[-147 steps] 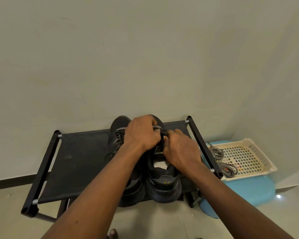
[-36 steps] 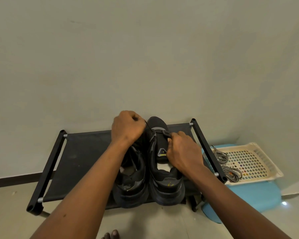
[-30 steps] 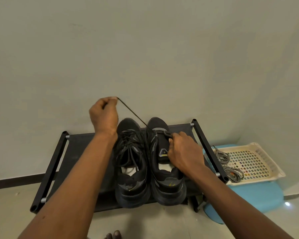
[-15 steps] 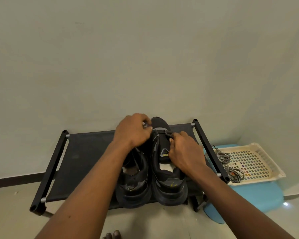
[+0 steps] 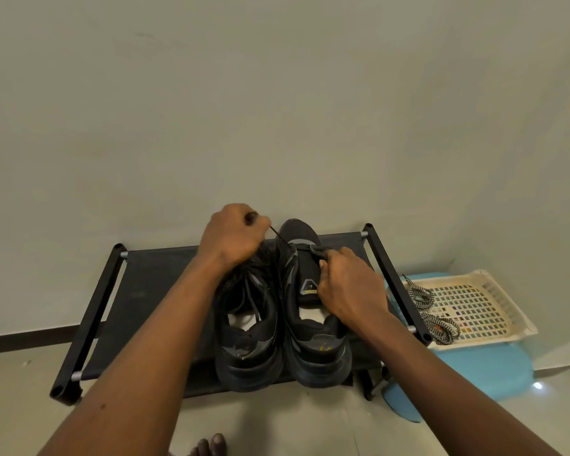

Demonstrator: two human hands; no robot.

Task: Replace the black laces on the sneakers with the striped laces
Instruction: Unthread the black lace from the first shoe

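Observation:
Two black sneakers stand side by side on a black fabric rack [image 5: 165, 291], toes to the wall. The right sneaker [image 5: 313, 327] has most of its eyelets bare. My left hand [image 5: 232, 235] grips a black lace [image 5: 280, 240] that runs taut to the right sneaker's toe end. My right hand [image 5: 349, 287] holds that sneaker's upper by the eyelets near the toe. The left sneaker [image 5: 249, 340] keeps its black laces, loose and tangled. Two striped laces [image 5: 440, 327] lie coiled in a cream basket [image 5: 494, 311] at the right.
The cream basket sits on a light blue stool [image 5: 474, 370] right of the rack. A plain wall [image 5: 277, 110] rises just behind the rack. Pale floor tiles lie in front, with toes of a foot [image 5: 208, 445] at the bottom edge.
A second ago my left hand drew the black lace up and to the left, then came back to the shoe. It now pulls the lace taut again. My right hand stayed on the sneaker.

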